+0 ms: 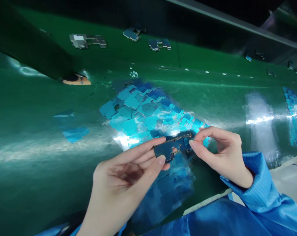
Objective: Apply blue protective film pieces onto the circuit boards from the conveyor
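Observation:
A small dark circuit board (174,146) is held between both my hands above a green belt surface (40,141). My left hand (123,182) pinches its left end with fingers and thumb. My right hand (220,154) pinches its right end between thumb and forefinger. Under the board lies a clear sheet covered with several blue film pieces (143,114).
More circuit boards (88,40) (159,44) (132,33) lie farther back on the belt. Loose blue film (76,132) lies to the left. Another clear sheet (260,121) and a strip of blue pieces (294,118) lie to the right. A tan object (77,80) sits under a dark bar.

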`<state>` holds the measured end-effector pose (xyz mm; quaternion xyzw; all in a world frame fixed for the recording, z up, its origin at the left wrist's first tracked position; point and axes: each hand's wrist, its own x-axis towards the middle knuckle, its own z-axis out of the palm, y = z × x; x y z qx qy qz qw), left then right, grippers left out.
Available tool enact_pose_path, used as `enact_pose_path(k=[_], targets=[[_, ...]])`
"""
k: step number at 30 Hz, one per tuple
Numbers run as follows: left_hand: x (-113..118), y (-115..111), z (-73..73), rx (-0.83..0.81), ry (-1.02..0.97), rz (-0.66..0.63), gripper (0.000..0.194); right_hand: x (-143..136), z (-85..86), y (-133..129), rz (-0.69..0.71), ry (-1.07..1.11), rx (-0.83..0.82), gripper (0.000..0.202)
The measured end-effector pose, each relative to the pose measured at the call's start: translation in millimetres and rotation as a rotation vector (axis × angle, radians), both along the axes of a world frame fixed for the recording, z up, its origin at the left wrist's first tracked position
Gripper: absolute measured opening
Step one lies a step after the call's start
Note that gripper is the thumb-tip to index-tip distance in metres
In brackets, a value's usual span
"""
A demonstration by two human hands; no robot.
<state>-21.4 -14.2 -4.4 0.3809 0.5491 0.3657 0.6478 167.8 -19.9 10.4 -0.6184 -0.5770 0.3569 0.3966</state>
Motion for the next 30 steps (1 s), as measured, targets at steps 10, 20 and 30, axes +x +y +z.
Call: enact_pose_path(k=[10, 20, 30], targets=[[3, 1, -0.8, 0.024, -0.015, -0.003, 0.034, 1, -0.8, 0, -0.013, 0.001, -0.010, 0.010], [4, 5, -5.2, -0.051, -0.107, 0.027, 0.030, 12, -13.6, 7, -0.060, 0.200, -0.095, 0.010], [24, 3, -19.9, 0.037, -0.214, -0.144, 0.030, -8, -38.6, 2, 0.055, 0.384, -0.214, 0.032]])
